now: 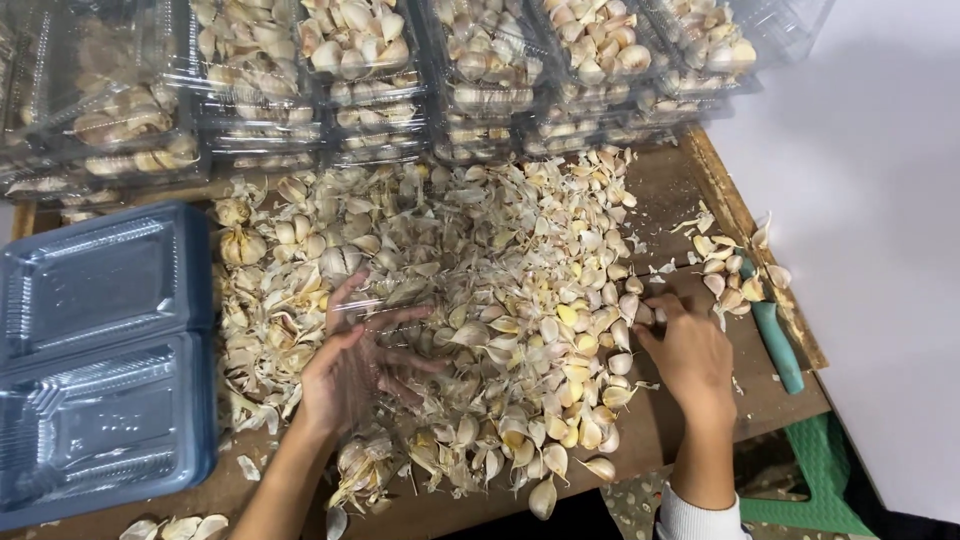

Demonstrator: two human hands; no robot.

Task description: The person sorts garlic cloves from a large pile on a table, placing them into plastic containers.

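A broad pile of garlic cloves and papery skins (520, 300) covers the wooden table (670, 200). My left hand (350, 370) lies over the pile's left part, fingers spread around a clear plastic clamshell container (385, 305) held against the cloves. My right hand (690, 355) rests at the pile's right edge, back up, with its fingers curled down onto cloves; the fingertips are hidden. A small separate heap of cloves (730, 275) lies to its right, near a teal-handled tool (778, 345).
Stacks of clear containers filled with garlic (400, 80) line the table's far side. A stack of empty clear clamshells (100, 350) sits at the left. The table's raised right edge (740, 220) borders a white surface (870, 250). A green stool (810, 480) stands below.
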